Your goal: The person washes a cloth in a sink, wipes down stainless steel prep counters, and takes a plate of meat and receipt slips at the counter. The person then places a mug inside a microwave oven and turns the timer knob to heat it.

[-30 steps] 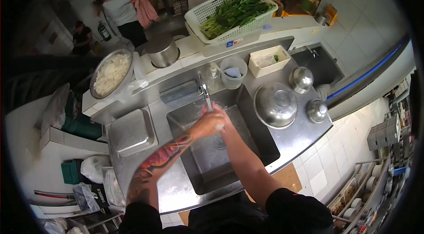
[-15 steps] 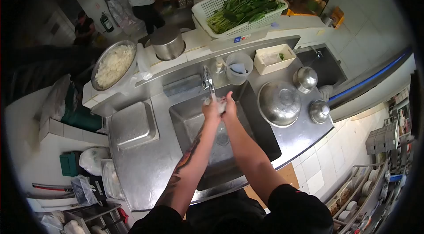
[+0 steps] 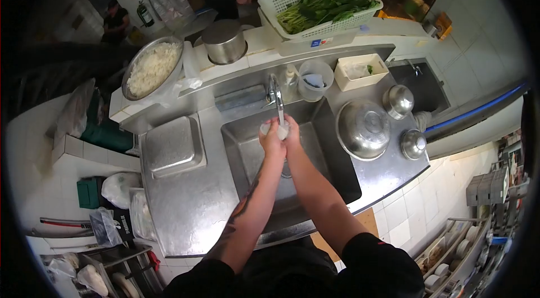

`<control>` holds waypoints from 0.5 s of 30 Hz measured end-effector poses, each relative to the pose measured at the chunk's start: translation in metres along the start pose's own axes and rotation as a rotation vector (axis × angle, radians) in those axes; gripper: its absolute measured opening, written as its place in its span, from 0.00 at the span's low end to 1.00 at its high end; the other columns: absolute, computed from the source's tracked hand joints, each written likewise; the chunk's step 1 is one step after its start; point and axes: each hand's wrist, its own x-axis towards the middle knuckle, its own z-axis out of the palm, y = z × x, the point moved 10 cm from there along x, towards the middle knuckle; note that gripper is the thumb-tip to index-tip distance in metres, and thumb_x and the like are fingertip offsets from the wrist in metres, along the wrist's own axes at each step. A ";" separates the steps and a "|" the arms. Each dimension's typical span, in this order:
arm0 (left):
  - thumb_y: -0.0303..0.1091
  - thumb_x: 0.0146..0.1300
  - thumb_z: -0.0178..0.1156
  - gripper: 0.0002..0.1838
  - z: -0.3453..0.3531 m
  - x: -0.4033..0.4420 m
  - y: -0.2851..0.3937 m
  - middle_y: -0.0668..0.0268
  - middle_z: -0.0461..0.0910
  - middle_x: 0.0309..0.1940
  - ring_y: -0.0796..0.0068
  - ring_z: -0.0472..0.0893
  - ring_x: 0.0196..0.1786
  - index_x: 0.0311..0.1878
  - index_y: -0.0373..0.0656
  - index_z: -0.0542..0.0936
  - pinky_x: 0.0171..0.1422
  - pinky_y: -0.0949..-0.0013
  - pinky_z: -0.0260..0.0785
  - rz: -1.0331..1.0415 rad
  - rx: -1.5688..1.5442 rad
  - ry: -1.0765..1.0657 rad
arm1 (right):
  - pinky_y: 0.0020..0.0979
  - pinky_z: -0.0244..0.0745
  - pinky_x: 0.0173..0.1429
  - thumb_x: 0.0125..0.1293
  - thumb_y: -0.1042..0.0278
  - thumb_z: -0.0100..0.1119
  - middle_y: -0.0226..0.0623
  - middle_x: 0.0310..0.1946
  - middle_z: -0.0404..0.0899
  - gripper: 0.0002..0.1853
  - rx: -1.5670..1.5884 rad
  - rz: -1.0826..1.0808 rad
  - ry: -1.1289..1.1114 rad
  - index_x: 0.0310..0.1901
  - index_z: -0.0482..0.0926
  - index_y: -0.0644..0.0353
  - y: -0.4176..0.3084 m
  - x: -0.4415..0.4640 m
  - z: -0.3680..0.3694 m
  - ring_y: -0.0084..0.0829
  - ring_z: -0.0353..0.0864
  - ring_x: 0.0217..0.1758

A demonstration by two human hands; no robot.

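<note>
Over the steel sink (image 3: 236,146), under the chrome faucet (image 3: 278,98), both of my hands are brought together. My left hand (image 3: 272,141) is curled around a small whitish, partly see-through thing (image 3: 280,130), whose kind I cannot make out. My right hand (image 3: 292,133) presses in against the same thing from the other side, fingers closed. Running water from the spout meets the hands. Palms and some fingers are hidden.
Right of the sink stand upturned metal bowls (image 3: 363,129); to its left lies a rectangular steel lid or pan (image 3: 173,145). Behind are a clear tub (image 3: 314,91), a cream bin (image 3: 346,81), a bowl of rice (image 3: 153,70) and a basket (image 3: 275,8) of leafy greens. Other people stand beyond.
My hands have closed together; the right thumb, raised before, now lies in against the whitish thing. The view has shifted slightly, and the person at the back has moved relative to it.
</note>
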 end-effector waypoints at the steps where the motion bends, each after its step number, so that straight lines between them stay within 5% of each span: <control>1: 0.30 0.71 0.57 0.13 -0.001 -0.012 0.009 0.60 0.82 0.46 0.65 0.83 0.49 0.56 0.41 0.73 0.56 0.62 0.77 0.034 0.026 0.027 | 0.34 0.79 0.40 0.58 0.67 0.66 0.38 0.32 0.80 0.11 -0.003 0.010 -0.001 0.41 0.78 0.58 0.000 0.007 0.006 0.31 0.81 0.35; 3: 0.34 0.72 0.55 0.11 -0.022 -0.013 0.000 0.62 0.82 0.46 0.65 0.82 0.50 0.54 0.43 0.74 0.56 0.62 0.77 -0.090 -0.110 0.046 | 0.32 0.77 0.37 0.56 0.71 0.67 0.39 0.33 0.81 0.10 -0.508 0.045 -0.138 0.39 0.79 0.59 0.005 0.006 0.030 0.30 0.82 0.35; 4: 0.39 0.74 0.52 0.11 -0.032 -0.013 -0.013 0.63 0.81 0.47 0.65 0.82 0.51 0.51 0.44 0.75 0.56 0.62 0.77 -0.222 -0.246 0.056 | 0.32 0.77 0.37 0.56 0.71 0.67 0.39 0.33 0.81 0.10 -0.505 0.050 -0.132 0.39 0.79 0.59 0.008 0.001 0.031 0.30 0.82 0.35; 6: 0.44 0.75 0.48 0.16 -0.038 0.000 -0.022 0.63 0.81 0.50 0.64 0.81 0.54 0.54 0.45 0.75 0.59 0.60 0.76 -0.290 -0.210 0.023 | 0.30 0.75 0.35 0.55 0.76 0.67 0.37 0.33 0.82 0.09 -0.865 -0.299 -0.094 0.39 0.80 0.60 -0.019 -0.012 0.051 0.26 0.81 0.36; 8: 0.45 0.74 0.50 0.15 -0.037 0.015 -0.046 0.64 0.82 0.44 0.65 0.82 0.47 0.52 0.46 0.75 0.54 0.60 0.77 -0.570 -0.075 0.052 | 0.28 0.73 0.35 0.55 0.80 0.65 0.34 0.39 0.82 0.12 -0.829 -0.411 0.045 0.42 0.80 0.61 -0.028 -0.036 0.048 0.23 0.80 0.40; 10: 0.44 0.72 0.53 0.16 -0.046 0.056 -0.049 0.64 0.81 0.40 0.65 0.81 0.41 0.56 0.47 0.73 0.49 0.58 0.77 -0.579 -0.009 0.024 | 0.29 0.75 0.40 0.59 0.77 0.66 0.34 0.46 0.81 0.12 -0.623 -0.759 0.197 0.45 0.79 0.60 -0.050 -0.073 0.021 0.24 0.79 0.44; 14: 0.37 0.68 0.60 0.23 -0.032 0.109 -0.050 0.66 0.77 0.30 0.70 0.75 0.26 0.64 0.54 0.68 0.35 0.61 0.73 -0.476 0.105 -0.061 | 0.37 0.79 0.49 0.69 0.69 0.57 0.38 0.48 0.79 0.13 -0.555 -0.409 0.259 0.54 0.74 0.57 -0.021 -0.079 -0.023 0.32 0.81 0.49; 15: 0.34 0.70 0.56 0.12 -0.020 0.114 -0.054 0.67 0.77 0.29 0.70 0.78 0.29 0.55 0.53 0.74 0.34 0.63 0.74 -0.498 0.122 -0.172 | 0.40 0.79 0.51 0.72 0.65 0.52 0.40 0.49 0.79 0.15 -0.439 -0.262 0.229 0.57 0.71 0.57 -0.012 -0.080 -0.025 0.36 0.81 0.51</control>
